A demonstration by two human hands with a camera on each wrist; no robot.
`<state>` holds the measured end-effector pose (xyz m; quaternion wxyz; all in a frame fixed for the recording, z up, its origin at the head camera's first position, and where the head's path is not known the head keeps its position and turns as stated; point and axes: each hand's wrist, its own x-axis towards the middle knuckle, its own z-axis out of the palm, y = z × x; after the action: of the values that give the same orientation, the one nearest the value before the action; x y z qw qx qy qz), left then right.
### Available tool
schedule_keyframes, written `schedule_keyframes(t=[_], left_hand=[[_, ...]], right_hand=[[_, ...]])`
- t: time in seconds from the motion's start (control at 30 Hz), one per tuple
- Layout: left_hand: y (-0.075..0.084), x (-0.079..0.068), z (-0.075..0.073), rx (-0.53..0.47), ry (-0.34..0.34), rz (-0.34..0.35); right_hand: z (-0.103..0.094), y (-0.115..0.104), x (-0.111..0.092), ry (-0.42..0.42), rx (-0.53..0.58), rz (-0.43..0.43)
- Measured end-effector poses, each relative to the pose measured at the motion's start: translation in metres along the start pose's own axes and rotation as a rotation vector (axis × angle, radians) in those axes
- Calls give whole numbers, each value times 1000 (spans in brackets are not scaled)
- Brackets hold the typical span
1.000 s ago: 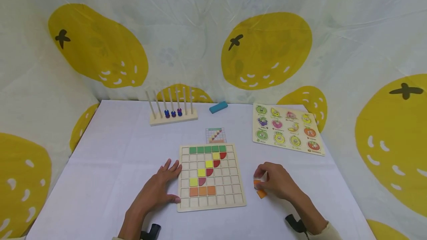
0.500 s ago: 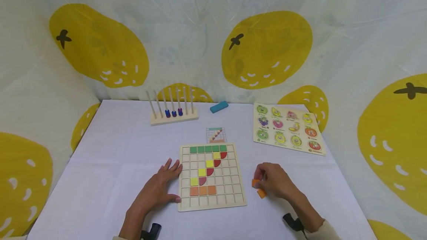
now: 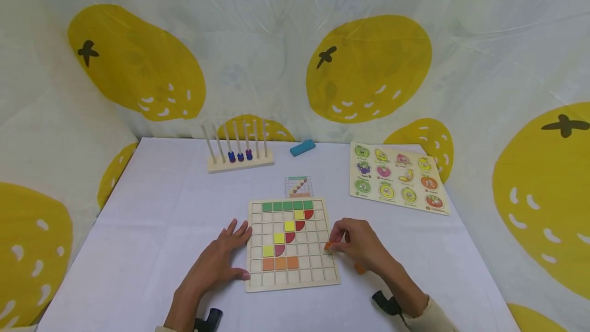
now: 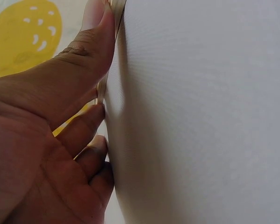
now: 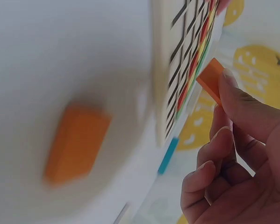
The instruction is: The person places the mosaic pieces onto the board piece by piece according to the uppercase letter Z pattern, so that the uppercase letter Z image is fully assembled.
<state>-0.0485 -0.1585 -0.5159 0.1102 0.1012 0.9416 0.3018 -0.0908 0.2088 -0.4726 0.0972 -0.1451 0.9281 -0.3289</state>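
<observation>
A wooden grid board point(image 3: 316, 273) lies flat in the middle of the table, seen in the head view. Green squares point(image 3: 288, 206) fill part of its top row. Yellow squares point(image 3: 278, 239) and red quarter-round tiles point(image 3: 290, 237) step diagonally below, and three orange squares point(image 3: 280, 264) sit in a lower row. My left hand point(image 3: 217, 260) rests at the board's left edge, thumb and fingertips touching it. Between thumb and fingers my right hand point(image 3: 361, 244) pinches an orange square tile point(image 5: 211, 78) over the board's right edge. Another orange tile point(image 5: 78, 143) lies on the table beneath that hand.
A pattern card point(image 3: 298, 187) touches or nearly touches the board's far edge. Farther back stand a peg abacus point(image 3: 240, 165) with a few beads and a blue block point(image 3: 302, 148). A fruit puzzle board point(image 3: 398, 178) lies at the right.
My right hand has lifted the orange tile off the table and carried it left to the board's right edge. The left hand and the board have stayed put.
</observation>
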Motion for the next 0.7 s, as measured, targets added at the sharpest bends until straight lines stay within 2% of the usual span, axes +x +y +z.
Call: schedule_keyframes(t=[0.27, 0.47, 0.7], left_hand=[[0, 0, 0, -11, 2, 0], [0, 0, 1, -11, 1, -5], [0, 0, 0, -14, -2, -13]], right_hand=[[25, -25, 9, -91, -17, -43], [39, -36, 15, -92, -72, -64], [42, -45, 17, -92, -103, -54]])
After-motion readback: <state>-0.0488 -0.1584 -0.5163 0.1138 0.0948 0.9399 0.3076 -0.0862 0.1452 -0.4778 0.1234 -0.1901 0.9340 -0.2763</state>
